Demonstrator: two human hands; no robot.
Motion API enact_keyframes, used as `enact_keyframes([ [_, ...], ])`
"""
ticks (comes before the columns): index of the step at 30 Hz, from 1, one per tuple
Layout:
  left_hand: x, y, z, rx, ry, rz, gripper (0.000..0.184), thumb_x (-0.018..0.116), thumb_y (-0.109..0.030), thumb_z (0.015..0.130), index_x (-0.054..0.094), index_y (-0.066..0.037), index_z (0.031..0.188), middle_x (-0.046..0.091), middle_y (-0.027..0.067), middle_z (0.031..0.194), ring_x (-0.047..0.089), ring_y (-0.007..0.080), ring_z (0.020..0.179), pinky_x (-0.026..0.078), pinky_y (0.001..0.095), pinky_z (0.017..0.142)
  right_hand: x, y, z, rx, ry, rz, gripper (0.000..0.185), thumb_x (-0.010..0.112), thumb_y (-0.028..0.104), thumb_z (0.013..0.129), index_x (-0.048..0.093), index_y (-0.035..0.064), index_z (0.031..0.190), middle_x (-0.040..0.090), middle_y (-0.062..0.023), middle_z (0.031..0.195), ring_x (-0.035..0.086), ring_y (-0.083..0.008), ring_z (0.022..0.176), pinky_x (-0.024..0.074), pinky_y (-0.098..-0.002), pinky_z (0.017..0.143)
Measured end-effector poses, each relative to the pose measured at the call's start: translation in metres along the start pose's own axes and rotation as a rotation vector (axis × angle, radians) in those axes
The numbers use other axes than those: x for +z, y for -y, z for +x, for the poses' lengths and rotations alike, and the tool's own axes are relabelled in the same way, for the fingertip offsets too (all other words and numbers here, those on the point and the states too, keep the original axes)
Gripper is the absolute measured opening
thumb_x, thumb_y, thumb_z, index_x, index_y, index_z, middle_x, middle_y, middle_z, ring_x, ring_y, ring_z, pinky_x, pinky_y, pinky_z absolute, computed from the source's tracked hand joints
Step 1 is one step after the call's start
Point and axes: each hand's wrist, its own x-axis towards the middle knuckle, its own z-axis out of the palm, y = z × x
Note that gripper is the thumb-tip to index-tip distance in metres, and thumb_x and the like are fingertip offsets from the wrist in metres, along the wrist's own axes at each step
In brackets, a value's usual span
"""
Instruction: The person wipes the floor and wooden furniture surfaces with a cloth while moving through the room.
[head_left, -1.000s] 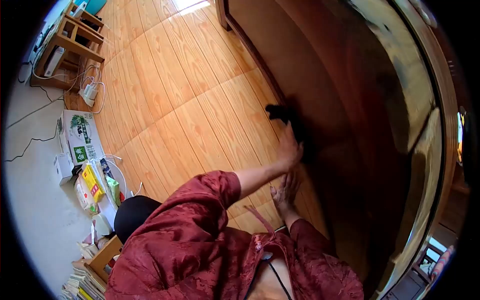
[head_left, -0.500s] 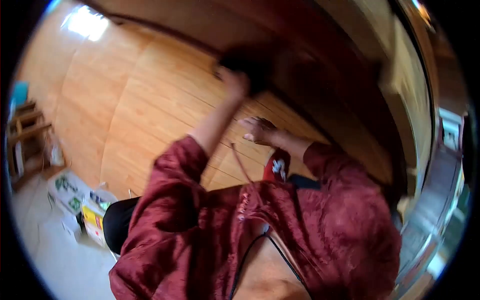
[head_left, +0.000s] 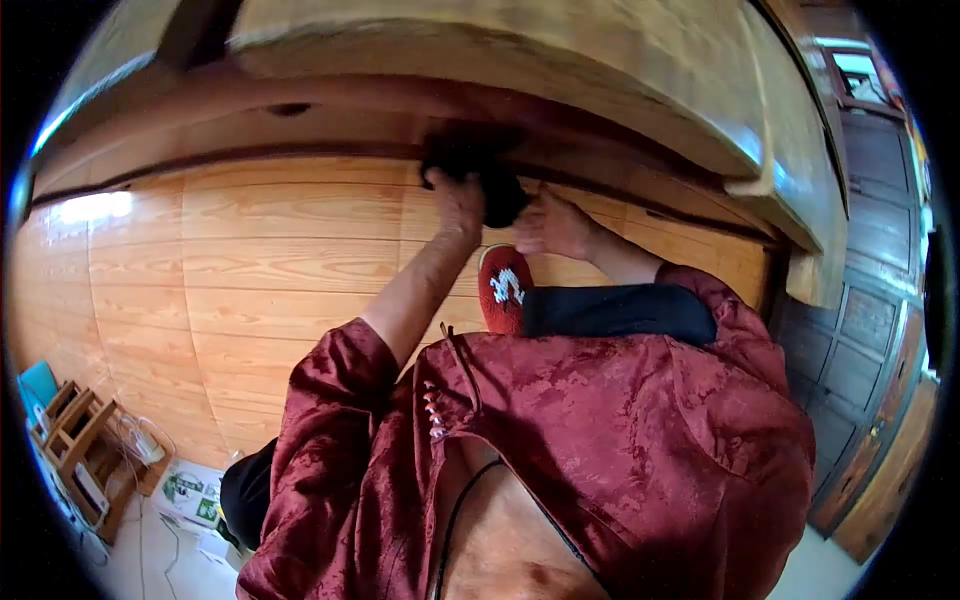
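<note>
head view: along the lower edge of the long red-brown wooden furniture (head_left: 350, 130), a soft-looking black cloth-like bundle (head_left: 503, 195). left hand (head_left: 460, 208) grasping its left side; right hand (head_left: 555, 226) at its right side, fingers loosely extended, not clenched; contact unclear, blurred. just below the bundle, on the near side of the furniture: red slipper with white pattern (head_left: 502, 290), on orange wood-patterned floor (head_left: 290, 270). progress: bundle in hand at the furniture's base, handling looks under way; nothing reads as finished, amount left cannot be judged.
</note>
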Motion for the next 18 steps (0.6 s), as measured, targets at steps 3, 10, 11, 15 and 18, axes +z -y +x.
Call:
enact_keyframes([
  [3,0.035,0.014,-0.015,0.566,0.508,0.870,0.052,0.057,-0.015,0.084,0.042,0.001,0.130,0.057,0.0216,0.120,0.052,0.0368,0.114,0.039,0.0399,0.101,0.034,0.004,-0.012,-0.190,0.039,0.238,0.069,0.058,0.058,0.087,0.049,0.0066,0.132,0.056,-0.0143,0.128,0.053,-0.0281,0.119,0.0431,-0.0457,0.100],
  [10,0.000,-0.035,-0.019,0.150,1.071,0.345,0.063,0.065,-0.038,0.089,0.043,-0.009,0.141,0.050,0.0139,0.138,0.052,0.0280,0.120,0.046,0.0394,0.096,-0.013,0.007,-0.030,-0.349,0.099,0.165,0.042,0.067,0.028,0.088,0.057,0.0053,0.122,0.062,-0.0123,0.117,0.061,-0.0243,0.105,0.0507,-0.0387,0.088],
  [11,-0.013,-0.050,-0.020,0.036,1.067,0.277,0.066,0.067,-0.040,0.087,0.043,-0.010,0.141,0.050,0.0135,0.137,0.053,0.0276,0.120,0.046,0.0391,0.095,-0.029,0.003,-0.038,-0.492,-0.019,-0.104,0.043,0.066,0.027,0.088,0.056,0.0042,0.123,0.061,-0.0128,0.118,0.060,-0.0244,0.106,0.0493,-0.0373,0.090],
  [15,-0.051,-0.015,0.009,-0.008,0.904,0.224,0.055,0.063,-0.030,0.092,0.045,-0.008,0.139,0.053,0.0143,0.134,0.056,0.0237,0.114,0.047,0.0354,0.093,-0.115,-0.012,-0.085,-0.647,-0.635,-1.261,0.048,0.066,0.026,0.089,0.053,0.0017,0.128,0.058,-0.0139,0.124,0.056,-0.0241,0.112,0.0452,-0.0333,0.095],
  [18,-0.076,0.016,0.026,-0.033,0.736,0.092,0.056,0.075,-0.021,0.082,0.052,-0.002,0.130,0.063,0.0172,0.116,0.058,0.0227,0.109,0.046,0.0327,0.093,-0.237,-0.016,-0.135,-0.701,-0.979,-1.109,0.037,0.063,0.025,0.091,0.057,0.0042,0.122,0.063,-0.0066,0.112,0.059,-0.0197,0.099,0.0486,-0.0329,0.086],
])
